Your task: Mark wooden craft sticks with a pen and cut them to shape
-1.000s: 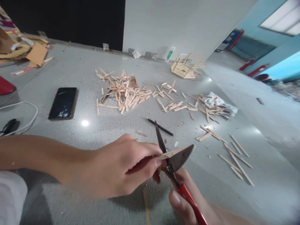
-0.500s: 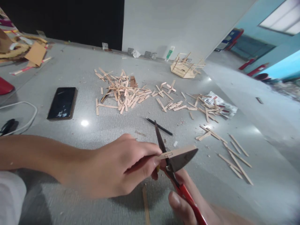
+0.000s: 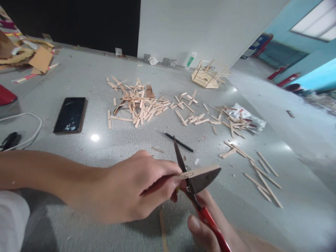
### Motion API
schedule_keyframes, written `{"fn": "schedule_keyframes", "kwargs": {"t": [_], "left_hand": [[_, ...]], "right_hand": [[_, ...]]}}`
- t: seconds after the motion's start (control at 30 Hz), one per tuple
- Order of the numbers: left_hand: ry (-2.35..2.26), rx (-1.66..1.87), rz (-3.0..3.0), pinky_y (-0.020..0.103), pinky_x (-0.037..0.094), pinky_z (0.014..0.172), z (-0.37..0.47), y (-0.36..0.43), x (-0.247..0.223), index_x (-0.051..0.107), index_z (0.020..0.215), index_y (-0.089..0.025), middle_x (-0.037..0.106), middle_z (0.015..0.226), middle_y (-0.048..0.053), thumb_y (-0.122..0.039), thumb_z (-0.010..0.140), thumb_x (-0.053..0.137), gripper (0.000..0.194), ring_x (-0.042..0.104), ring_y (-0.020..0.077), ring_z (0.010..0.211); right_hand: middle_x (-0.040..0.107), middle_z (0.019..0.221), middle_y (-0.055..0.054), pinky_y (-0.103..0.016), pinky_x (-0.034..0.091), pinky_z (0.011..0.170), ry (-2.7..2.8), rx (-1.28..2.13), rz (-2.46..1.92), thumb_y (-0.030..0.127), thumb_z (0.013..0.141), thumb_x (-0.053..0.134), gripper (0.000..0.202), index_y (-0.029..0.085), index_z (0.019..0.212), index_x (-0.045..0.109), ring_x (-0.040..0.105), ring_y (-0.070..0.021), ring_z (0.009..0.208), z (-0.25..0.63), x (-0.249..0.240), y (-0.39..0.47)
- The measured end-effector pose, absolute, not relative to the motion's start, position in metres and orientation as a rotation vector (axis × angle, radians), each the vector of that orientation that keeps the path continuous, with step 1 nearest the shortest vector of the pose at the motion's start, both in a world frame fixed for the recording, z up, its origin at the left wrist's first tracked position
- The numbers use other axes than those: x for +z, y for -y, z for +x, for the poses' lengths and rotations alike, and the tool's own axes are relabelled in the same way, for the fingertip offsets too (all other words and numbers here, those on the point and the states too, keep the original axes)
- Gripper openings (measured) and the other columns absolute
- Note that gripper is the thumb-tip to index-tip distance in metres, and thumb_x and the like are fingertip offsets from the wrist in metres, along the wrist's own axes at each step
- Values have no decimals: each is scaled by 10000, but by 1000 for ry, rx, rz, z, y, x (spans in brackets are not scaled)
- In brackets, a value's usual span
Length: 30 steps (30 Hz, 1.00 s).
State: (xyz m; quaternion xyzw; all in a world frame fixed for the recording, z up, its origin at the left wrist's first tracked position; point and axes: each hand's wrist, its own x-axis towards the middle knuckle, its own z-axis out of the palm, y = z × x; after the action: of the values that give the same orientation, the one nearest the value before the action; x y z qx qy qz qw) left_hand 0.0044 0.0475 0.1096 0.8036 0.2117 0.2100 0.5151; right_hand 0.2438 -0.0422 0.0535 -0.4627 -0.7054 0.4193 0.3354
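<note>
My left hand (image 3: 131,189) pinches one end of a flat wooden stick (image 3: 203,170) between thumb and fingers. Small dark pen marks show on the stick close to my fingertips. My right hand (image 3: 210,224) is closed around the red handles of a pair of scissors (image 3: 193,182). Their dark blades are spread, with the stick lying between them near the pivot. Part of the handles and some right fingers are hidden. On the table beyond the scissor tip lies a black pen (image 3: 181,142). Another wooden strip (image 3: 163,231) lies on the table below my hands.
A pile of wooden sticks (image 3: 141,101) covers the table's middle, with more loose sticks (image 3: 265,178) at right. A smartphone (image 3: 70,115) and white cable (image 3: 34,134) lie at left. A wooden stick frame (image 3: 207,77) stands by the back panel.
Hardly anything differs. The far end of the stick sits very slightly lower, and both hands keep the same hold.
</note>
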Motion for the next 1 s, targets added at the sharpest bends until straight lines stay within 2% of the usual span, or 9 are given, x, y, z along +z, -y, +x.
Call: {"fn": "schedule_keyframes", "kwargs": {"t": [0.17,0.5,0.73,0.87,1.0], "left_hand": [[-481,524,1952,200,275,472,5,-48,107,487,812,-207,376,581,-97,-260,1094,431,293,303,50,445],[-499,517,1958,190,282,479,5,-48,105,472,803,-207,369,585,-100,-262,1091,425,297,303,48,456],[-475,496,1956,179,272,469,2,-49,106,467,791,-207,378,582,-102,-245,1085,439,298,296,46,460],[-480,490,1958,185,273,466,1,-49,104,479,789,-208,390,579,-100,-261,1091,441,308,299,49,456],[-485,458,1939,193,273,458,1,-49,102,479,790,-213,381,570,-101,-272,1086,462,303,288,55,451]], "right_hand": [[741,1134,-106,-416,649,882,1871,1063,-1157,586,1011,620,566,278,1483,570,734,-288,974,245,49,45],[767,1118,-116,-434,642,940,1894,977,-1223,559,978,667,532,234,1399,662,751,-319,1032,245,55,42],[732,1268,-91,-421,641,966,1917,907,-1146,445,1050,609,483,340,1516,536,746,-278,1117,249,43,47],[723,1312,-120,-444,638,984,1873,978,-1211,373,1038,631,471,297,1499,570,731,-298,1166,253,38,50],[743,1259,-144,-483,651,946,1795,1023,-1288,390,1024,648,413,243,1410,649,751,-307,1080,253,34,53]]}}
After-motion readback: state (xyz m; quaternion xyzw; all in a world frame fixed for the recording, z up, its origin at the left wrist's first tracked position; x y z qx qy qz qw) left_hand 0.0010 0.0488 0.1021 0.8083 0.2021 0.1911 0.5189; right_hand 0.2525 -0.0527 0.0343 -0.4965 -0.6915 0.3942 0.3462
